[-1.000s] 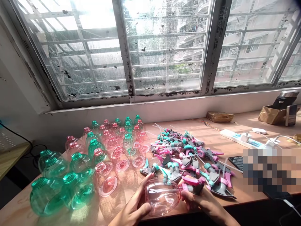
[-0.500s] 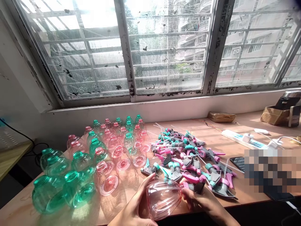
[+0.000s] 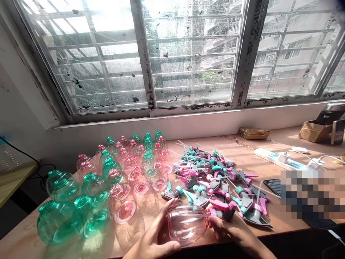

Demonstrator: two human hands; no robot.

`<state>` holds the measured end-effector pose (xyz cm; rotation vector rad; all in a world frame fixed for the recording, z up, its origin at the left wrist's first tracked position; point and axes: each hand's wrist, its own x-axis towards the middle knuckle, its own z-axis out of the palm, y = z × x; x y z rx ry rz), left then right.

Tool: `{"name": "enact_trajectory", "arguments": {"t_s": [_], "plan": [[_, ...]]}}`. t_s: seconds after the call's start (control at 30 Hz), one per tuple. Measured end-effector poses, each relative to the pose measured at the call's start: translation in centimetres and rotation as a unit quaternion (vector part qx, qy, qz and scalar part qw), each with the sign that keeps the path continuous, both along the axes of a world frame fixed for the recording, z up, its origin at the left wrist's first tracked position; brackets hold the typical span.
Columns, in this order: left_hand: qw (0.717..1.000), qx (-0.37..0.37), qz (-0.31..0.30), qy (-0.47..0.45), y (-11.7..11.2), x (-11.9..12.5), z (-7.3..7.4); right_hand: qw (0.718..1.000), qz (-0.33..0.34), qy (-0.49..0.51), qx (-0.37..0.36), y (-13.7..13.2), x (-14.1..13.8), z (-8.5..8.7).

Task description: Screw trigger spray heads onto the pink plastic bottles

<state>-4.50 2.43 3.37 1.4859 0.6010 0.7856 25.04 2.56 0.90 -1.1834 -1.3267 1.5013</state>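
A clear pink bottle (image 3: pixel 187 223) lies tilted on its side above the table's front edge, its neck pointing right. Around its base and lower side wraps my left hand (image 3: pixel 159 237), thumb toward me. At the neck, the fingers of my right hand (image 3: pixel 222 225) close on the pink collar of a grey and pink spray head (image 3: pixel 226 212). The spray head sits at the bottle's mouth, its tube running inside. Whether the collar is fully seated I cannot tell. Just beyond lies a heap of pink, teal and grey spray heads (image 3: pixel 215 172) with thin tubes.
Several green bottles (image 3: pixel 90 219) and pink bottles (image 3: pixel 124 208) stand uncapped on the left. Right of the heap are a phone (image 3: pixel 272 186), a white power strip (image 3: pixel 279 160) with plugs, and a blurred patch. A wrapped packet (image 3: pixel 253 133) lies near the window wall.
The bottle has turned slightly in my hands, and my left thumb has shifted up along its side. My right hand stays at the neck.
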Motion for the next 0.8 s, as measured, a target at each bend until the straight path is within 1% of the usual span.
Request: {"name": "enact_trajectory", "arguments": {"t_s": [0.1, 0.27, 0.4, 0.47, 0.5, 0.63, 0.73, 0.8], "plan": [[1.000, 0.007, -0.008, -0.009, -0.1, 0.3, -0.1, 0.999, 0.021, 0.024, 0.010, 0.1, 0.0, -0.1], [1.000, 0.002, -0.010, -0.009, -0.2, 0.3, 0.4, 0.999, 0.019, 0.030, 0.009, -0.2, -0.1, 0.5], [1.000, 0.004, 0.018, 0.008, -0.2, 0.0, 0.7, 0.999, 0.018, 0.013, 0.048, -0.4, -0.2, 1.3], [0.999, 0.009, 0.036, 0.022, -0.2, -0.1, 0.6, 0.997, 0.025, -0.001, 0.071, -0.4, -0.2, 1.4], [0.999, 0.009, 0.037, 0.021, -0.2, -0.1, 0.5, 0.997, 0.026, -0.007, 0.070, -0.3, -0.2, 1.4], [1.000, 0.005, 0.013, -0.017, -0.1, 0.1, -0.1, 0.999, 0.018, -0.018, 0.039, -0.2, 0.0, 1.0], [0.999, 0.000, -0.007, -0.043, 0.0, 0.3, -0.5, 0.999, 0.021, -0.013, 0.044, -0.1, 0.0, 0.8], [0.999, -0.004, -0.009, -0.041, 0.0, 0.4, -0.6, 0.999, 0.025, -0.007, 0.039, -0.1, 0.0, 0.8]]}}
